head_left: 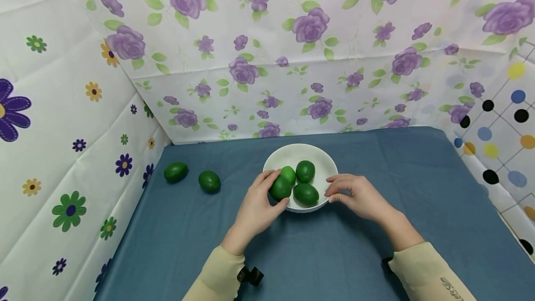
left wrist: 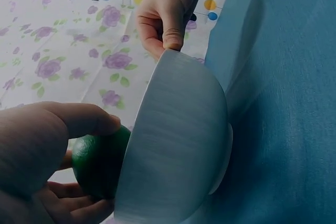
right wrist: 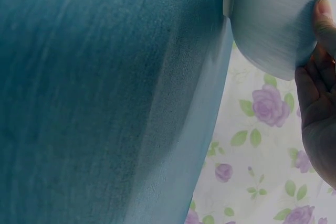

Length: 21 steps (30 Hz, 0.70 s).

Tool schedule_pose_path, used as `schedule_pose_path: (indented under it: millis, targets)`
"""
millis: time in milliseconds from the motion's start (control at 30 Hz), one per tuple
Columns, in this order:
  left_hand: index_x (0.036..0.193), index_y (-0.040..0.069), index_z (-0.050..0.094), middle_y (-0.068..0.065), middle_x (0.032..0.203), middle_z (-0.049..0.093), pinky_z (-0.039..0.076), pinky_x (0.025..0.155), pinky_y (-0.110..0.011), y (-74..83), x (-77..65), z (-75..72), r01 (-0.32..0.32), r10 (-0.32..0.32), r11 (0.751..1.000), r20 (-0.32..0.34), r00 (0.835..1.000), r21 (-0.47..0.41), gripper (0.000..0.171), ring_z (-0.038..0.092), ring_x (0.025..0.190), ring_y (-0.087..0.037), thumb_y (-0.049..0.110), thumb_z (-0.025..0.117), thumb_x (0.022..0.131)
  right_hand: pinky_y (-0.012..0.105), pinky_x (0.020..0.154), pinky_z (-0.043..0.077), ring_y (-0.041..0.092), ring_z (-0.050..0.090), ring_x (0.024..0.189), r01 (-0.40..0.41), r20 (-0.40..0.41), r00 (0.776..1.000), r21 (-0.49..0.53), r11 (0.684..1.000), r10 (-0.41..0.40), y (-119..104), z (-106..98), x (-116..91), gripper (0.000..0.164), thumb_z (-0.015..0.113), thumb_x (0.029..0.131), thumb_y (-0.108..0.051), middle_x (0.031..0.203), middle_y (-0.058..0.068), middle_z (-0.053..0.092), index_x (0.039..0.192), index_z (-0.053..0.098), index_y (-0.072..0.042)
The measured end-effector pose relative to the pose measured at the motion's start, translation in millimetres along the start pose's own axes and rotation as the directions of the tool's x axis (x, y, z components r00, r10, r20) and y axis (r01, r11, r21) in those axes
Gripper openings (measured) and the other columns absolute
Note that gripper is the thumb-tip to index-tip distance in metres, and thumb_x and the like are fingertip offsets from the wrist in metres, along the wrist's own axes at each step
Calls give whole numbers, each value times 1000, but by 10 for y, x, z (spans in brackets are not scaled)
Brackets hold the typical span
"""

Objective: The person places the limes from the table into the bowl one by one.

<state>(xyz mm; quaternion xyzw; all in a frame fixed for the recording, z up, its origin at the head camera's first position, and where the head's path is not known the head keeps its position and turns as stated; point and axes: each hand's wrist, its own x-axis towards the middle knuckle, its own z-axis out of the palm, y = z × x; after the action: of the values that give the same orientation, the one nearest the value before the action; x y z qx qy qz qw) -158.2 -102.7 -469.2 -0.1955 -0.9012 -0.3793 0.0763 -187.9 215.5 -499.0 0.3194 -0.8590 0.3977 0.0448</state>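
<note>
My left hand (head_left: 258,205) grips a dark green lime (head_left: 280,189) at the left rim of a white bowl (head_left: 328,164). In the left wrist view this lime (left wrist: 100,162) sits between thumb and fingers, just beside the bowl wall (left wrist: 178,124). Inside the bowl lie a lighter green lime (head_left: 288,174) and two dark ones, one toward the back (head_left: 305,171) and one in front (head_left: 306,194). My right hand (head_left: 354,195) pinches the bowl's right rim, its thumb (right wrist: 324,17) against the outer wall in the right wrist view.
Two more green limes, one farther left (head_left: 175,172) and one nearer the bowl (head_left: 209,182), lie on the blue tablecloth (head_left: 179,245). Flower-printed sheets (head_left: 251,22) stand behind and to the left; a dotted sheet (head_left: 501,152) is at the right.
</note>
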Motion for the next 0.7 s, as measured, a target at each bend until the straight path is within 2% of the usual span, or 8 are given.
schedule_pose_path:
  millis: [133,367,500,600,700]
  targets:
    - [153,10,60,-15,152,54,61,94,-47,46,26,17,-12,10,998,24,1000,65,65,65,122,-32,24,83,95,44,107,56,23,65,131,-3,2,1000,7,1000,3,-2,0,0,16,87,89,-11,108,-19,76,98,84,-23]
    - [150,4,61,-18,142,59,62,89,-44,111,131,28,-57,43,984,87,995,168,63,67,112,-30,21,84,94,45,107,56,22,65,131,0,4,1000,0,1000,0,-14,-42,34,16,87,89,-10,108,-18,76,99,84,-22]
    - [150,5,61,-17,135,61,62,84,-44,162,176,23,-33,-7,968,157,988,251,62,66,105,-27,28,82,96,45,107,57,22,65,130,-7,8,1000,-8,1000,7,-14,-30,27,18,87,88,-10,107,-19,76,98,84,-24]
    - [151,6,60,-17,132,63,62,81,-44,209,189,24,-21,-56,944,224,973,330,62,66,103,-26,34,79,98,45,106,57,23,66,130,-7,13,1000,-13,1000,7,-6,-9,6,16,88,88,-11,106,-20,76,98,84,-23]
    - [150,8,61,-17,130,64,61,79,-44,250,206,30,-17,-91,921,259,962,389,60,65,102,-26,37,77,99,45,106,58,23,66,130,-1,12,1000,-18,1000,1,5,1,5,14,88,88,-12,106,-20,76,99,84,-20]
